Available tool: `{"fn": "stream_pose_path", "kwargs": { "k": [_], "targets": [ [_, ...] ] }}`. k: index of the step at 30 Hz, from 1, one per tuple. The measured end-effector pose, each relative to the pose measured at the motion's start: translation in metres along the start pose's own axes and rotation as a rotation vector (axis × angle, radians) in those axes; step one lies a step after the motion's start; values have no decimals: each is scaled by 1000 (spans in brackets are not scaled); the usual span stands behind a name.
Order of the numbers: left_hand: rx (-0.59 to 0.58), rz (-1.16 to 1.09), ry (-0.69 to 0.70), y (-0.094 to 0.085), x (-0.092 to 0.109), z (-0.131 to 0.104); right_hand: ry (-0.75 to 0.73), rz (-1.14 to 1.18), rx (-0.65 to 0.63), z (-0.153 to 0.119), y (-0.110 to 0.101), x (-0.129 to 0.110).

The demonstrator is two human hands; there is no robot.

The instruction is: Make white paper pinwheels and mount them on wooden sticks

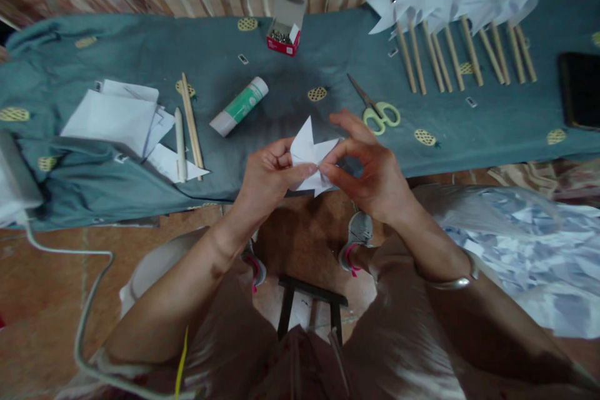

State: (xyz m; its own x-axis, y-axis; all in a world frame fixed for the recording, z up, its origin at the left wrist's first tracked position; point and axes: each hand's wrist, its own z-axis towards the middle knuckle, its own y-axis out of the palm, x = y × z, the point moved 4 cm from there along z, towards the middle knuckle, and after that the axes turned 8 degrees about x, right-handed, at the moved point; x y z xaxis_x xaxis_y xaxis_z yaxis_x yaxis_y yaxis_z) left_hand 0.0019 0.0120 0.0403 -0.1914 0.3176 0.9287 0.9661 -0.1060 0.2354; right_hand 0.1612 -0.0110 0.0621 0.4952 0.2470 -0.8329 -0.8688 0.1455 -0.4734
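A white paper pinwheel (304, 144) with pointed, folded blades is held up in front of me at the near edge of the cloth-covered table. My left hand (272, 169) grips it from the left, the thumb pressed on its middle. From the right, my right hand (370, 169) pinches at the pinwheel's centre with thumb and forefinger, other fingers raised. Whether a small pin is between those fingertips I cannot tell. Nearest beyond the hands lie green-handled scissors (380, 114) on the right and a glue stick (240, 106) on the left.
Finished pinwheels on sticks (450, 0) lie in a row at the back right, near a dark phone (580, 90). An open red box of pins (284, 40) stands at the back. Paper sheets (112, 115) and wooden sticks (191, 125) lie left. A bag of paper pieces (534, 250) sits lower right.
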Motion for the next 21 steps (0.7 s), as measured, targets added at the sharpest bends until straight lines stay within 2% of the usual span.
{"fn": "stream_pose_path", "kwargs": {
  "k": [21],
  "targets": [
    [17, -11, -11, -3, -2, 0, 40, 45, 53, 0, 3, 6]
  ]
}}
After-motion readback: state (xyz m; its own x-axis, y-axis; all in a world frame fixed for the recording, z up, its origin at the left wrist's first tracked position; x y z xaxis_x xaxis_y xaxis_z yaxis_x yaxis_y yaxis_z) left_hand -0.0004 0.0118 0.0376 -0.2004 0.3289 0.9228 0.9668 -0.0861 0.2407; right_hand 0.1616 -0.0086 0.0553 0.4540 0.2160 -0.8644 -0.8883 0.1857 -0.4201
